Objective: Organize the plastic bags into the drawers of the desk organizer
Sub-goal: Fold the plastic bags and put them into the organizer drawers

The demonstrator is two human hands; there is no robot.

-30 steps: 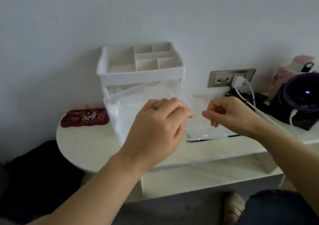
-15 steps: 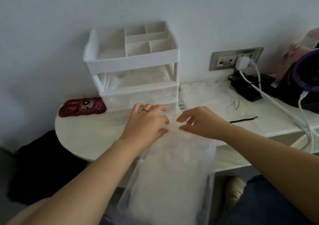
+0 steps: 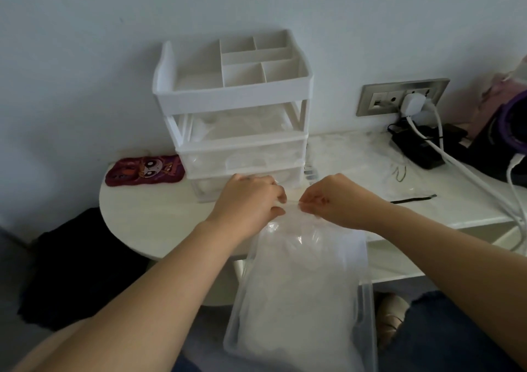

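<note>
Since half a second ago, both hands have gone from loosely spread fingers to curled ones and have closed on the bag's top edge. The left hand (image 3: 251, 200) and right hand (image 3: 335, 200) sit close together over the front edge of the round-ended white table (image 3: 148, 217), each pinching the upper rim of a crinkled clear plastic bag (image 3: 296, 260) between thumb and fingertips. The bag hangs down from that rim into a clear plastic drawer (image 3: 366, 311) that sits out of its frame, below the table edge, near the person's lap.

Behind the hands, a white plastic desk organizer (image 3: 233, 95) stands against the wall. It has a divided tray on top, an open bay beneath it showing crumpled clear plastic, and two translucent drawers lower down. A dark red cartoon-print pouch (image 3: 144, 170) lies just left of it. More flat clear bags (image 3: 368, 166) lie on the table to its right, near a grey wall socket (image 3: 379, 100) with a white plug (image 3: 413, 105).
</note>
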